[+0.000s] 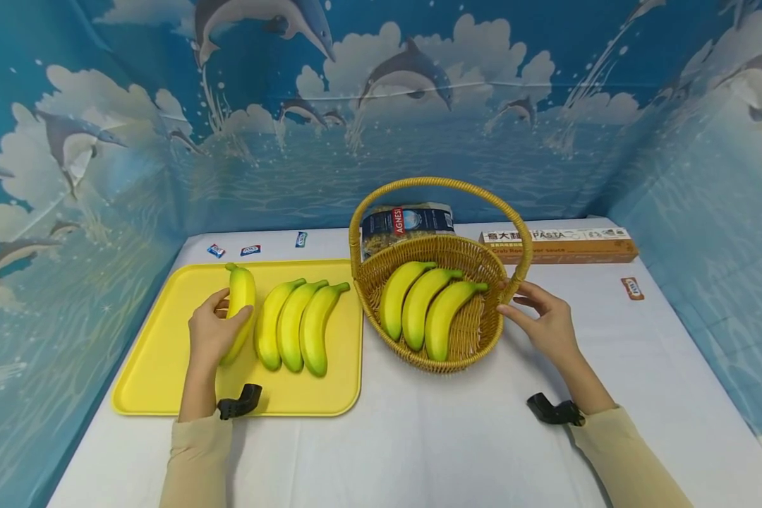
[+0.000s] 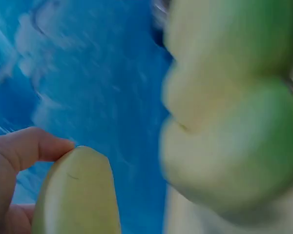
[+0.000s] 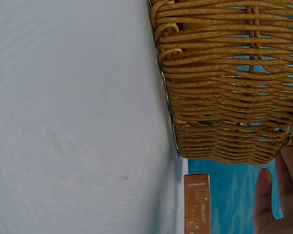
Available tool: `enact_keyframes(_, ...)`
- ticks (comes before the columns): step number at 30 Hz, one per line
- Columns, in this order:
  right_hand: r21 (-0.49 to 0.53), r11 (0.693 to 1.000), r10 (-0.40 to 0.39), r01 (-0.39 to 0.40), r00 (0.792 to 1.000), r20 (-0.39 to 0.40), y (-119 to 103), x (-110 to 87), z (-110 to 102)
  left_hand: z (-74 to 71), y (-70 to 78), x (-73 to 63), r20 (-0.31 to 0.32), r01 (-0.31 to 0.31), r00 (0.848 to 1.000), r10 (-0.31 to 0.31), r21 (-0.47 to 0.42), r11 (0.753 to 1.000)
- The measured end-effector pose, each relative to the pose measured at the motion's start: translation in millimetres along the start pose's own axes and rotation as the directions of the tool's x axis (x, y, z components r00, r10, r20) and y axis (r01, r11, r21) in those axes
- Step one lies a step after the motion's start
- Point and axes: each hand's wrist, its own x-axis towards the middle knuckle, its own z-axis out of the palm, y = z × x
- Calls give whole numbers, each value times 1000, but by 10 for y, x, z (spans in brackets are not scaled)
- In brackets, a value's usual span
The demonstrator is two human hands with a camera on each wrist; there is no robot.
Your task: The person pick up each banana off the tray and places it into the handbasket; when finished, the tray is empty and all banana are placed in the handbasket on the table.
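Your left fingers pinch one banana beside three others; your right fingers grip the basket, which holds three more and partly hides one bag.

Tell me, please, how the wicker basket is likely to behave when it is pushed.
The wicker basket would probably hold its shape, as its woven wall stands without sagging. A push high on its tall handle might tip it, while the three bananas inside could slide toward the bare woven space beside them.
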Motion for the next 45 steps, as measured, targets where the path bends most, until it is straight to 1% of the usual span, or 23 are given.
enact_keyframes(2, -2, 1000, 3, -3, 1000, 1, -4, 1, 0, -21, 220, -140, -39, -75, 997, 74, -44, 996)
enact_keyframes(3, -6, 1000, 4, -4, 1000, 1, -7, 2, 0, -19, 337, -221, -56, -124, 991, 121, -69, 990)
enact_keyframes(5, -11, 1000, 6, -6, 1000, 3, -12, 4, -1, 13, 578, -394, -81, -230, 972, 221, -117, 966)
enact_keyframes(7, -13, 1000, 9, -9, 1000, 3, -17, 3, -1, 88, 815, -565, -83, -337, 941, 328, -156, 928)
enact_keyframes(9, -8, 1000, 8, -8, 1000, 2, -19, 1, 0, 211, 1030, -725, -65, -441, 897, 437, -175, 880)
enact_keyframes(11, 1, 1000, 10, -10, 1000, 2, -17, 0, 0, 371, 1215, -862, -26, -521, 850, 526, -179, 834)
enact_keyframes(12, 1, 1000, 11, -11, 1000, 0, -16, -2, 0, 461, 1297, -917, -1, -552, 827, 562, -184, 813)
enact_keyframes(13, 2, 1000, 12, -12, 1000, 0, -13, -2, 2, 554, 1375, -965, 26, -574, 809, 587, -183, 798)
enact_keyframes(14, 1, 1000, 14, -14, 1000, 0, -10, -3, 3, 649, 1443, -1006, 51, -591, 793, 607, -182, 786)
enact_keyframes(15, 1, 1000, 16, -16, 1000, 2, -5, -3, 6, 746, 1505, -1037, 77, -599, 782, 618, -179, 781)
enact_keyframes(17, -3, 1000, 18, -18, 1000, 4, -4, -4, 5, 928, 1622, -1073, 139, -598, 773, 619, -166, 784)
enact_keyframes(18, -4, 1000, 18, -18, 1000, 5, -4, -4, 6, 1018, 1674, -1082, 166, -594, 772, 614, -159, 789)
enact_keyframes(22, -1, 1000, 13, -13, 1000, 6, -7, -6, 8, 1363, 1853, -1087, 262, -572, 772, 579, -110, 813)
enact_keyframes(24, 6, 1000, 11, -11, 1000, 5, -7, -6, 7, 1541, 1915, -1061, 290, -573, 770, 568, -77, 816)
enact_keyframes(27, 14, 1000, 11, -11, 1000, 4, -2, -5, 2, 1810, 1973, -1003, 316, -574, 772, 551, -24, 819)
enact_keyframes(29, 14, 1000, 11, -11, 1000, 6, 0, -4, 0, 1980, 1987, -965, 333, -566, 780, 530, 13, 824)
enact_keyframes(32, 13, 1000, 12, -12, 1000, 8, 2, -4, 0, 2189, 1990, -935, 371, -549, 790, 488, 73, 833)
enact_keyframes(34, 14, 1000, 12, -12, 1000, 9, 1, -5, 0, 2301, 1979, -934, 398, -553, 790, 466, 136, 822)
enact_keyframes(37, 19, 1000, 9, -9, 1000, 8, -4, -4, 0, 2403, 1969, -959, 439, -569, 784, 438, 229, 790)
enact_keyframes(40, 16, 1000, 5, -5, 1000, 10, -11, -2, 0, 2426, 1953, -998, 459, -589, 775, 433, 279, 759)
enact_keyframes(42, 10, 1000, 2, -2, 1000, 11, -14, 1, -3, 2380, 1948, -1031, 459, -606, 765, 451, 279, 745)
enact_keyframes(44, 3, 1000, -2, 2, 1000, 10, -14, 3, -7, 2286, 1944, -1068, 453, -628, 749, 483, 254, 736)
enact_keyframes(45, 0, 1000, -4, 4, 1000, 8, -11, 5, -10, 2221, 1944, -1090, 450, -642, 737, 504, 232, 731)
